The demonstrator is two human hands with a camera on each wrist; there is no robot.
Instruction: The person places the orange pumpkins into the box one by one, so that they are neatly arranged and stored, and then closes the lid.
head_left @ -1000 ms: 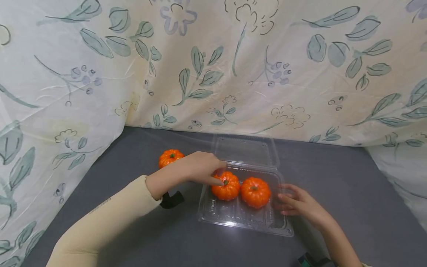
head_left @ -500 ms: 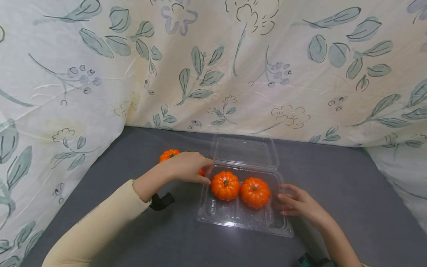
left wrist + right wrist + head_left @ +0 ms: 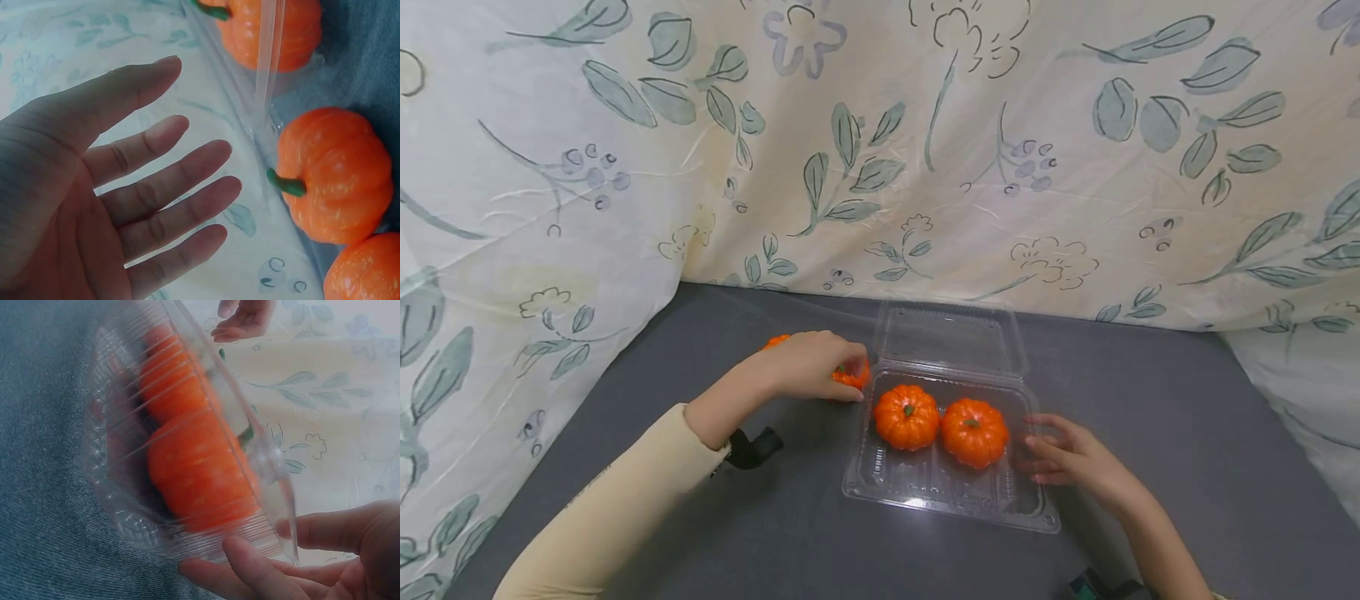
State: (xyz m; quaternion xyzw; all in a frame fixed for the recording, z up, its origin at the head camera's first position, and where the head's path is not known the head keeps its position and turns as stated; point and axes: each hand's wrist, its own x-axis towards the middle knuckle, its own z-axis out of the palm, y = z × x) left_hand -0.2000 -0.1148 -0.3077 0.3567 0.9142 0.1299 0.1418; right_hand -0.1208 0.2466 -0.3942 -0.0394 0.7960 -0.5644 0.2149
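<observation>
A clear plastic clamshell container (image 3: 955, 508) lies with its lid folded back, two small orange pumpkins inside: a left one (image 3: 907, 417) and a right one (image 3: 974, 432). My left hand (image 3: 814, 367) hovers just left of it, fingers spread and holding nothing, over another pumpkin (image 3: 852, 375) outside the container. The left wrist view shows this pumpkin (image 3: 336, 178) apart from the fingertips. Farther left, one more pumpkin (image 3: 775, 342) is mostly hidden by the hand. With thumb and fingers either side of the rim, my right hand (image 3: 1078, 458) grips the container's right edge.
The transparent lid (image 3: 951, 337) lies flat behind the container on a dark grey cloth surface (image 3: 1165, 400). Floral fabric (image 3: 970, 167) hangs along the back and sides. A black strap (image 3: 752, 448) shows by the left wrist.
My left hand has moved left, away from the left pumpkin in the container, to above the one outside. The right hand, container and pumpkins inside stay essentially in place.
</observation>
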